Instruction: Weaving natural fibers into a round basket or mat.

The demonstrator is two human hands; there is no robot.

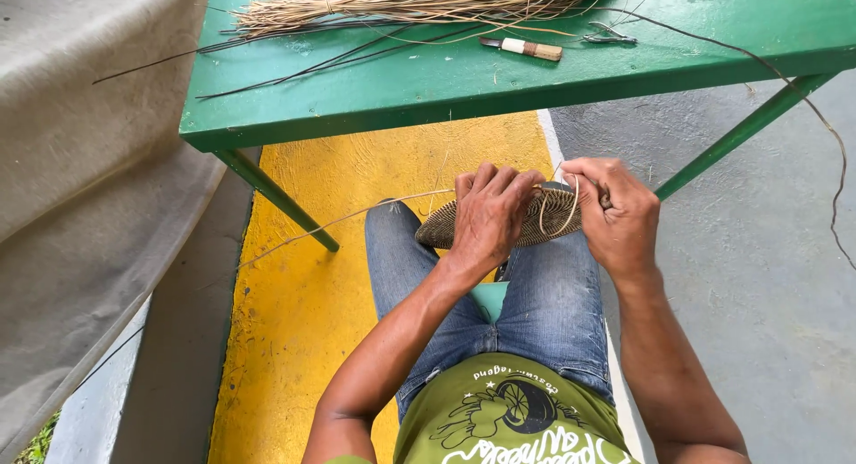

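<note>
A flat, round coiled woven disc [544, 221] of dark and pale fibre rests over my knees. My left hand [489, 213] lies across its middle, fingers curled over the far rim, gripping it. At the disc's right edge, my right hand [617, 213] pinches a thin pale fibre strand [571, 201] that loops over the weave. A long tail of pale strand [339, 221] runs from the disc out to the left, over the yellow floor.
A green table [401, 98] stands just ahead, with a bundle of dry fibres [401, 5], dark thin strands, a small knife with a wrapped handle [526, 48] and small metal snips [606, 34]. Grey tarp [80, 161] hangs left. Green table legs stand on either side.
</note>
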